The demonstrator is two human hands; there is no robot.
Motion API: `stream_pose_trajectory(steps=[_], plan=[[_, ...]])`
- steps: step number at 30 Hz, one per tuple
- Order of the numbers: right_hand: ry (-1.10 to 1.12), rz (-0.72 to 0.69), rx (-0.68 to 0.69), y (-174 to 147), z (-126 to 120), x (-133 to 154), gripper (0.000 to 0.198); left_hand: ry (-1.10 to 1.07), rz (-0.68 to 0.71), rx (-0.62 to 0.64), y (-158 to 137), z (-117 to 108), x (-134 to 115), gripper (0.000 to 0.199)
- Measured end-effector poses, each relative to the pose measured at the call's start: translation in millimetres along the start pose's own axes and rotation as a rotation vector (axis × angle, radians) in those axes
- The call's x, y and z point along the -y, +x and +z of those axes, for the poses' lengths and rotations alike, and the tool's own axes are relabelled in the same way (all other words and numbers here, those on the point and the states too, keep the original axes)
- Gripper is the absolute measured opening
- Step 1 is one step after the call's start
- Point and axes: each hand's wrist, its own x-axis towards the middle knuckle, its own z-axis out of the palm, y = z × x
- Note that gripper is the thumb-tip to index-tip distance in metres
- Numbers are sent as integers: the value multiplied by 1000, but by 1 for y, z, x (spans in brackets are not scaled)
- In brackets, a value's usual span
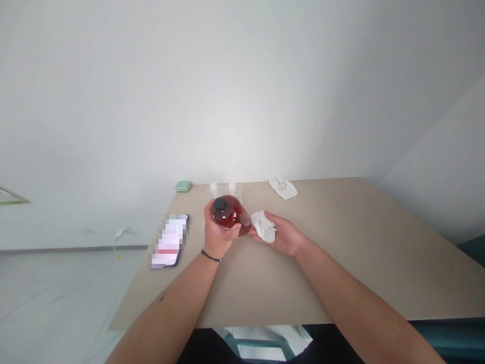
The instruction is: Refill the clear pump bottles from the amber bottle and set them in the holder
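Observation:
My left hand (220, 235) is wrapped round a dark red bottle (230, 212) with a black cap, held tilted above the table with the cap toward me and to the left. A crumpled white tissue (264, 226) is gripped in my right hand (283, 233), close by the bottle's lower right end. Whether the tissue touches the bottle I cannot tell. The fingers on the bottle's far side are hidden.
On the beige table (341, 242) a phone (170, 241) lies at the left. Along the back edge are a small green case (183, 186), a clear holder with two white-topped items (232, 188) and another white tissue (283, 188). A white wall stands behind.

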Motion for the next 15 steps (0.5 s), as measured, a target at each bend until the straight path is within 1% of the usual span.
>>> stream_pose_trajectory(steps=[6, 8, 10, 12, 13, 15], plan=[[69, -203, -187, 5, -22, 22, 23, -38, -5, 102, -5, 7, -2, 85], [100, -207, -219, 5, -28, 28, 26, -50, -7, 105, -5, 8, -3, 84], [90, -204, -231, 5, -33, 33, 35, -46, -16, 104, -4, 8, -4, 84], [-73, -260, -298, 5, -37, 35, 39, -33, -37, 109, -4, 7, -4, 84], [-189, -303, -350, 5, -39, 36, 36, -29, -49, 115, -4, 6, -5, 84], [-425, -386, -467, 6, -43, 37, 21, -31, -70, 124, -4, 5, -6, 83]])
